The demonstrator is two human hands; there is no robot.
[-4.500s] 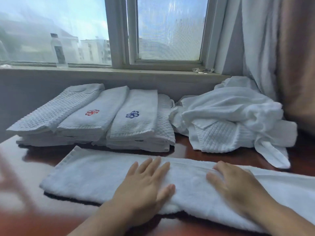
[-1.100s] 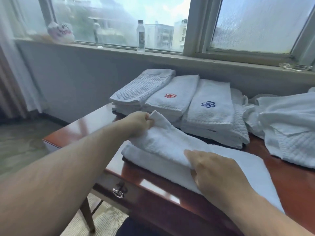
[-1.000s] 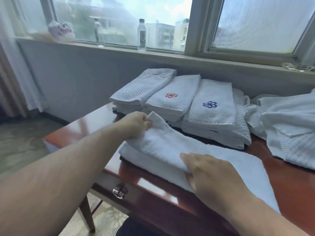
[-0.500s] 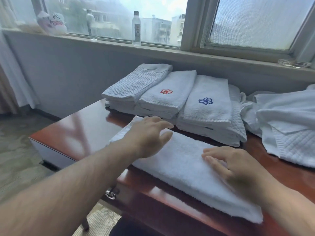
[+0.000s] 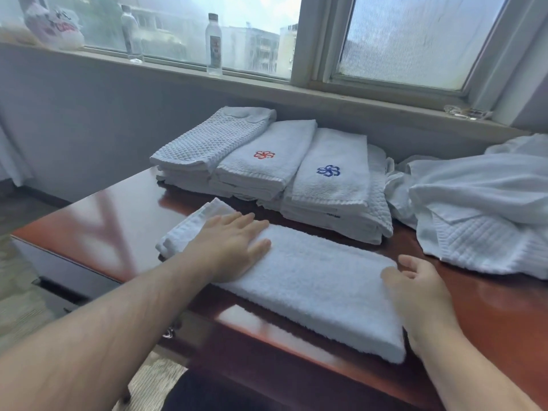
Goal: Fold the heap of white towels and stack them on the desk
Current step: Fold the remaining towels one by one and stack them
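Nearest to you, the folded towel [image 5: 311,280] lies flat on the desk [image 5: 89,226], close to its front edge. Its long axis runs along that edge, from far left to near right in the view. Your left hand [image 5: 231,247] presses flat on its left part with straight fingers. Your right hand [image 5: 421,295] rests at the right end, with its fingers loose and not gripping anything. Behind, the stack of folded towels [image 5: 267,164] stands with long sides pointing toward the window sill [image 5: 261,87]. To its right lies the unfolded heap [image 5: 480,203]. Two bottles [image 5: 214,44] stand on the sill.
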